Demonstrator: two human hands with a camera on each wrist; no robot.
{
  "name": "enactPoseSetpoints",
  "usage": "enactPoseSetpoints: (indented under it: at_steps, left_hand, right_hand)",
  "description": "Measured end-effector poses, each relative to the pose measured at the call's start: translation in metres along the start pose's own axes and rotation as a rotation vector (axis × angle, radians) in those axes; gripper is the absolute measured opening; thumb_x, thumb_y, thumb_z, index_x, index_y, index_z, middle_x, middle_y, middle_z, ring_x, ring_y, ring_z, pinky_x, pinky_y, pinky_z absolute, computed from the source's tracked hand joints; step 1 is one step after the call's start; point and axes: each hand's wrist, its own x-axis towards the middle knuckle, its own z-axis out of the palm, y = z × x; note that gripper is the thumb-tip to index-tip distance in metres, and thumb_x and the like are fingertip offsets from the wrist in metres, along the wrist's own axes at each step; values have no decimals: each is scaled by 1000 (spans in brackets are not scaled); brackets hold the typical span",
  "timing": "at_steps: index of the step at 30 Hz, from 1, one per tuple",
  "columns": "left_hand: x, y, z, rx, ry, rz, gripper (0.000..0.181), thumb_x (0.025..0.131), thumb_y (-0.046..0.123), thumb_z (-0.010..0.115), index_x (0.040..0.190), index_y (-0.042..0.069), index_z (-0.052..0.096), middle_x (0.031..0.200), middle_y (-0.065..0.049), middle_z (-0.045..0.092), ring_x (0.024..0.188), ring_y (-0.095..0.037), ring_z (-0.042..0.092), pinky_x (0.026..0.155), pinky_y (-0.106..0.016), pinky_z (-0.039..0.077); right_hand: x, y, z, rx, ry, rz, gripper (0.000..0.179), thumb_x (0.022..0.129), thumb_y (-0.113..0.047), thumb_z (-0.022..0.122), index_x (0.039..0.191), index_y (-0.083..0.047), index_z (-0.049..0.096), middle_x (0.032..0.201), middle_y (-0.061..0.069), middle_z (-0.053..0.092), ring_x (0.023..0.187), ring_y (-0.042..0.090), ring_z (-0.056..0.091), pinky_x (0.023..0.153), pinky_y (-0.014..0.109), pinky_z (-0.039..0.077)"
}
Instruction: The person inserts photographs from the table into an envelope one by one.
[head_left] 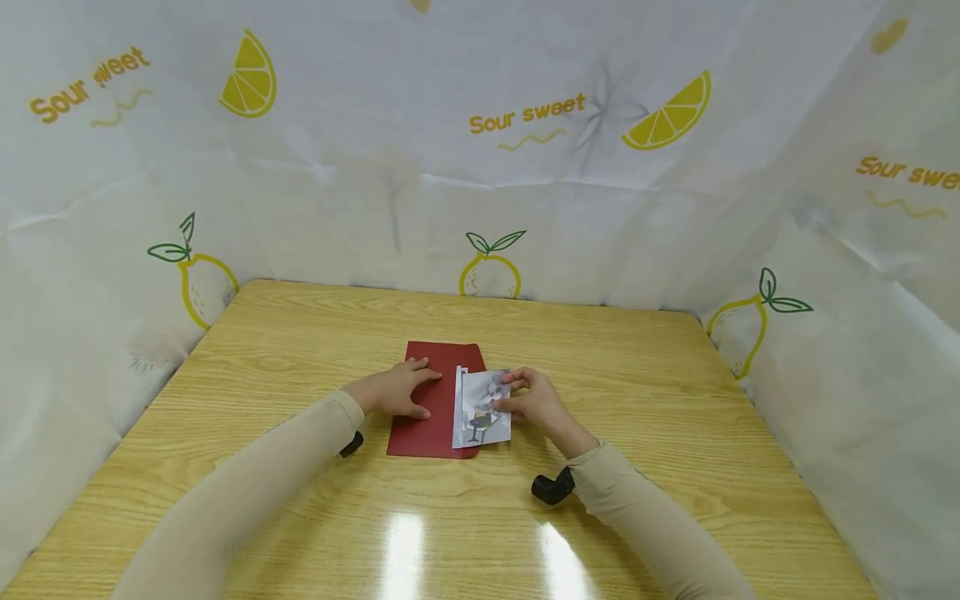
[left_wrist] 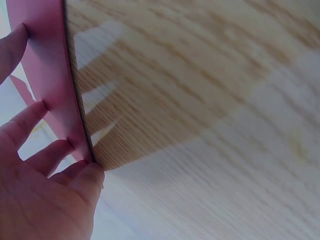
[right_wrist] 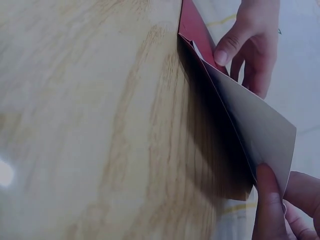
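A red paper sleeve (head_left: 420,435), envelope-like, lies flat on the wooden table. My left hand (head_left: 397,389) rests on its left part, fingers spread and fingertips pressing the red surface, which the left wrist view shows close up. Over the right part of the sleeve lies a white card (head_left: 489,425) printed with a grey picture that includes a glass-like shape. My right hand (head_left: 536,403) pinches the card's right edge between thumb and fingers. From the right wrist view, the card (right_wrist: 260,125) tilts up off the table on that side, its other end at the sleeve.
Light wood tabletop (head_left: 637,375) surrounds the sleeve. White cloth (head_left: 360,167) with lemon prints hangs behind and at both sides. A black curved piece (head_left: 552,487) shows by the right wrist, another (head_left: 351,444) by the left.
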Motion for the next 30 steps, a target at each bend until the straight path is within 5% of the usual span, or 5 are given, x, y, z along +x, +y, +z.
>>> enactPoseSetpoints:
  at_steps: [13,30]
  left_hand:
    - [1,1,2,-9,-1,-13,70,87,33,71,148,15,41,160,-17,20,148,-38,14,115,-53,27]
    - [2,1,1,-11,-1,-19,70,87,33,72,148,15,41,160,-17,20,148,-38,13,116,-53,26]
  right_hand:
    - [4,0,11,-11,9,-28,38,76,3,79,110,-3,61,101,10,56,76,16,57,59,29,56]
    - [-5,4,3,110,19,-39,28,88,6,65,116,4,61,103,16,57,77,15,61,68,34,60]
